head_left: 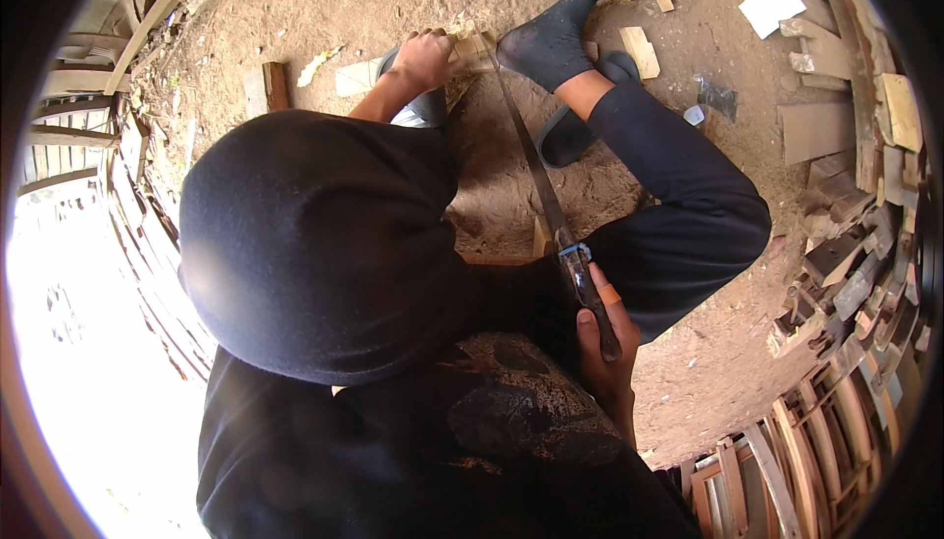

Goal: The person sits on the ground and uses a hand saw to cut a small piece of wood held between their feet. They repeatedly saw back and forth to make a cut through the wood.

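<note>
My right hand [610,332], an orange band round one finger, is closed on the dark handle of a long, narrow, tapering blade [531,150], perhaps a saw, which reaches up to the wood by my other hand. My left hand [425,57] has its fingers curled over a pale wooden piece [474,47] near the blade's tip, above a grey item of footwear [418,111]. My right foot in a dark sock [541,42] is just right of the tip, with a black sandal [565,146] below. A large dark cloth-covered form [315,244] hides much of the left side.
Wood offcuts [639,52] and a short block [265,87] lie on the dirt floor [285,13]. A white scrap [770,6] lies at upper right, near dark plastic [718,96]. Stacked boards [846,254] line the right side; timber framing [128,28] stands at left, beside bright glare.
</note>
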`<move>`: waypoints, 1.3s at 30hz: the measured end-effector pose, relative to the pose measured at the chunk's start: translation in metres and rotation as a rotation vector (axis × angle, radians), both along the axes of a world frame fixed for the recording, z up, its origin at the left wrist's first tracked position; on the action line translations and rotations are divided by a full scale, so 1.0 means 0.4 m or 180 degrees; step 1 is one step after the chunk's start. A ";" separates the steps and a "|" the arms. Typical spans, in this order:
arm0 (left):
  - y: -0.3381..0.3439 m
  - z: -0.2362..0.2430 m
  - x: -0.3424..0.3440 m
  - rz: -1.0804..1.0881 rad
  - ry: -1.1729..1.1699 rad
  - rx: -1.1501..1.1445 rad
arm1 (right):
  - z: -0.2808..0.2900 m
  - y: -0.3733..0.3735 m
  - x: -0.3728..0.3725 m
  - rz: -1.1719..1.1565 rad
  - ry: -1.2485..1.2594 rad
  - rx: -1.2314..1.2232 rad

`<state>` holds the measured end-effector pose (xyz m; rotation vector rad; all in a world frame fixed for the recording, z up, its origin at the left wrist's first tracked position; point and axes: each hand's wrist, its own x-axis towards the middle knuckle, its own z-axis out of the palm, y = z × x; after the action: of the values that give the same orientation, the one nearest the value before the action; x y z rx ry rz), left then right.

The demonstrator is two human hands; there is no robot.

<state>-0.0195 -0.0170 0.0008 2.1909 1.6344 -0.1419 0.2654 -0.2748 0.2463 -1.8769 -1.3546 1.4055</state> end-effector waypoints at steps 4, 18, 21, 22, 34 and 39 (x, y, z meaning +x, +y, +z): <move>-0.020 0.018 0.015 0.0240 -0.0090 -0.0114 | -0.002 0.005 0.008 0.0109 -0.0005 0.0113; -0.001 -0.052 0.008 -0.0295 0.0256 0.0037 | 0.034 -0.015 0.022 0.0433 -0.0168 0.0379; 0.004 -0.052 0.036 -0.0293 0.0179 -0.0190 | 0.004 0.056 -0.042 0.0300 -0.0006 0.0124; 0.002 -0.056 0.034 -0.0299 0.0301 -0.0071 | 0.005 0.064 -0.047 0.0285 0.0057 0.0008; -0.006 -0.084 0.042 -0.0600 0.0842 -0.0048 | 0.032 0.114 -0.085 0.0248 0.0195 -0.0501; -0.001 -0.064 0.030 -0.0361 0.0756 0.0034 | 0.092 0.093 -0.044 0.0374 0.0452 0.0259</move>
<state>-0.0077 -0.0174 -0.0249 2.3499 1.6326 -0.4419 0.2478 -0.2375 0.2832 -1.6370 -1.4486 1.4866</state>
